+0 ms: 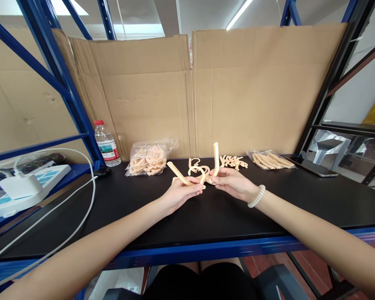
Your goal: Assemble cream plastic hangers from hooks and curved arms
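In the head view, at mid-frame, the left hand [180, 195] is clamped on a slanted pale strip [178, 173] and the right hand [234, 183] on an upright strip [216, 156]; whether they join is unclear. Loose curved pieces [234, 161] lie behind; 2 clear bags [150, 158] hold more. The black desk [221, 227] meets cardboard panels [262, 83] beneath a ceiling light [240, 14].
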Motion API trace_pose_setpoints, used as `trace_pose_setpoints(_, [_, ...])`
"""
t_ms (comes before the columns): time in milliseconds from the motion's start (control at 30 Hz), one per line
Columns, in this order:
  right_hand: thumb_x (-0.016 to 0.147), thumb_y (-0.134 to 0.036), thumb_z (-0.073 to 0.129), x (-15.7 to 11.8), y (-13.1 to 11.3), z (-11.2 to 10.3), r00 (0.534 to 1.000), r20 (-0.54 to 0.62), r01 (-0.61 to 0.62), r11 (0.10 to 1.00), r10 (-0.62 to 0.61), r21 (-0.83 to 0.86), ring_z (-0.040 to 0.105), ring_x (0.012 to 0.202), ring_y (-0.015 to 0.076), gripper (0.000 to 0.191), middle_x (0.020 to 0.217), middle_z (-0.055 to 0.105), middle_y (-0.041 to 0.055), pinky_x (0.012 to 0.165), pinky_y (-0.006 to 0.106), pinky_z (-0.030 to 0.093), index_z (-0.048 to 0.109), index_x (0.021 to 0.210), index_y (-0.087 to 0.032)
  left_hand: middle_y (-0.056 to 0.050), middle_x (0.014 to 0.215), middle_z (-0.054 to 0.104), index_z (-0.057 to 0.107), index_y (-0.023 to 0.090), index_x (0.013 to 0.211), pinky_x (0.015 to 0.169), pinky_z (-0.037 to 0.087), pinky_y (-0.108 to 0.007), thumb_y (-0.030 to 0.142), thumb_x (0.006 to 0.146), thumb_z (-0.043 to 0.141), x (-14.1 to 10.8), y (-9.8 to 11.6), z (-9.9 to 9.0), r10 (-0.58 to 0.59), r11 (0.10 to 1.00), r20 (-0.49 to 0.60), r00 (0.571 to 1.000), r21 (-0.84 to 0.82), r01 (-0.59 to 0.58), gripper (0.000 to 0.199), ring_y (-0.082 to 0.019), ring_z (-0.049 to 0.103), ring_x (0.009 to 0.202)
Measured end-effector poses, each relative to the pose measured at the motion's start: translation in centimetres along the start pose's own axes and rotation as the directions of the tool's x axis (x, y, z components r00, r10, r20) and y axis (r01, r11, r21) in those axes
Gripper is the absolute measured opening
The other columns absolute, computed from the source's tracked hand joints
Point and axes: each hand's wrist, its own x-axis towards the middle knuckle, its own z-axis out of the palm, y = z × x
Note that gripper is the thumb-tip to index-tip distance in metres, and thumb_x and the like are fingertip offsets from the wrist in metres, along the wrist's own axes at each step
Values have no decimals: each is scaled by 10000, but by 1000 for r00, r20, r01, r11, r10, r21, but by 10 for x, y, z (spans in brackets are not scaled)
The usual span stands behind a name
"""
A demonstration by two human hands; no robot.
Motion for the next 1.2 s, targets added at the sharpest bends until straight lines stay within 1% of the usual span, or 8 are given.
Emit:
trace_pose_setpoints(33, [660,-226,842,0,1,2,1000,4,-3,1000,3,-25,601,758,117,259,819,641,9,726,240,520,683,856,-168,-27,740,708,717,126,761,770,504,-263,223,584,890,0,0,0,2,1000,2,1000,2,-2,266,-111,652,710])
trace_pose_setpoints(100, [629,-239,864,0,2,5,999,41,-6,999,8,-45,589,722,107,287,841,658,16,710,244,514,685,841,-165,-23,735,705,719,129,758,774,504,-267,227,585,889,0,0,-1,9,1000,11,1000,4,-9,262,-114,654,715])
trace_pose_setpoints(333, [667,-283,852,0,4,6,992,124,-8,999,14,-46,626,808,118,313,913,683,25,830,273,508,709,923,-173,-40,798,709,731,129,789,787,495,-283,214,618,865,-1,-1,-2,31,998,78,997,54,-35,233,-123,645,748])
trace_pose_setpoints(600, [699,-302,834,-2,1,6,984,175,-30,997,41,-65,647,837,129,323,1000,691,44,832,282,513,698,965,-179,-45,793,696,749,132,780,782,484,-276,215,636,848,-3,2,-1,20,993,136,990,111,-35,193,-113,614,728])
trace_pose_setpoints(733, [706,-305,831,-1,2,5,978,202,-40,997,54,-72,654,860,135,336,1001,693,47,837,274,515,697,986,-176,-45,789,691,753,138,760,758,481,-276,221,634,849,-3,2,-1,27,991,145,989,124,-45,179,-111,601,711])
trace_pose_setpoints(833, [697,-312,835,1,5,4,975,218,-35,997,48,-66,659,855,143,348,995,697,48,857,297,519,700,988,-177,-48,774,689,754,140,751,735,482,-286,232,621,854,-4,2,1,48,987,129,991,145,-67,188,-121,600,699])
trace_pose_setpoints(1000, [685,-335,837,1,8,6,981,196,19,996,-2,-88,665,870,168,341,987,704,57,865,325,521,712,957,-171,-49,742,685,748,140,723,736,494,-311,248,611,856,-4,-1,1,128,972,67,990,190,-138,190,-137,604,688])
trace_pose_setpoints(1200, [657,-339,836,-2,9,15,991,92,109,981,-95,-163,648,782,162,296,835,705,42,799,324,524,722,864,-161,-59,737,711,745,137,729,720,502,-292,253,620,851,-5,-5,0,182,961,3,983,211,-178,192,-144,624,698])
